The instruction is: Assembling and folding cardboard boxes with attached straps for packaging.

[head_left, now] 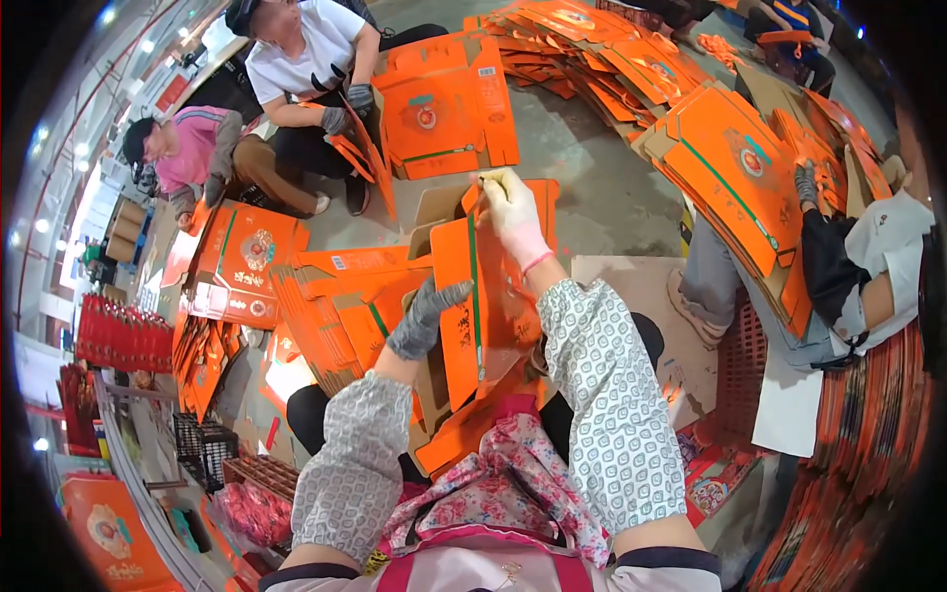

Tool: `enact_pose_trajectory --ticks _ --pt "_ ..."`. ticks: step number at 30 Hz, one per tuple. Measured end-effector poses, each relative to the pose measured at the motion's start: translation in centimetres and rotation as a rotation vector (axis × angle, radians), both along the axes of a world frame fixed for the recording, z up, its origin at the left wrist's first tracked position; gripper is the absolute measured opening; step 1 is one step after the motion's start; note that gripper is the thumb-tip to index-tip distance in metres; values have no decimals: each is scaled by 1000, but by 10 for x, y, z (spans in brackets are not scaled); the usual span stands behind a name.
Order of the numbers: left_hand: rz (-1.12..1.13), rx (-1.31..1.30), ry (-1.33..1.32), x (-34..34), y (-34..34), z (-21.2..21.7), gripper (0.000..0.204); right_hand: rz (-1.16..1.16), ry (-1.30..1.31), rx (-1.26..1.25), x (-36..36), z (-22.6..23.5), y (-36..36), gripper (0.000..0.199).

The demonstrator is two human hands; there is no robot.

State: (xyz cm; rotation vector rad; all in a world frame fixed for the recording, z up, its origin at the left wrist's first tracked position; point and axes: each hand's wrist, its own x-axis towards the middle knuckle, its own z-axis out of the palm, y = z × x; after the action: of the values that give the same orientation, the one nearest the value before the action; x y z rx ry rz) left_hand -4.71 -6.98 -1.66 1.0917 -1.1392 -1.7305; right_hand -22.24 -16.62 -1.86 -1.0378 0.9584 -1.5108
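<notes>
In front of me an orange cardboard carton [455, 340] with a green stripe stands partly folded between my forearms. My left hand [426, 318], in a grey glove, grips its left side, one finger lying across the orange panel. My right hand [513, 215], in a white glove with a pink cuff, is pinched closed at the carton's far upper end. Something small and dark shows at its fingertips, too small to name. Brown inner cardboard shows behind the panel. Just left of the carton lies a fanned stack of flat orange cartons [321, 321].
A co-worker in white [306, 59] handles orange cardboard at the far left, beside one in pink [197, 148]. Another person's gloved hand [806, 185] touches cartons [735, 178] at right. More flat cartons [592, 44] pile up behind. A red crate [742, 370] stands at right.
</notes>
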Motion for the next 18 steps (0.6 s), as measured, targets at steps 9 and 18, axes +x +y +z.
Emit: enact_pose_trajectory --ticks 9,18 --pt "-11 271 405 5 -22 -14 26 48 37 268 -36 -35 50 18" --pt "125 247 267 8 -18 -20 24 19 292 134 -10 -37 73 15"
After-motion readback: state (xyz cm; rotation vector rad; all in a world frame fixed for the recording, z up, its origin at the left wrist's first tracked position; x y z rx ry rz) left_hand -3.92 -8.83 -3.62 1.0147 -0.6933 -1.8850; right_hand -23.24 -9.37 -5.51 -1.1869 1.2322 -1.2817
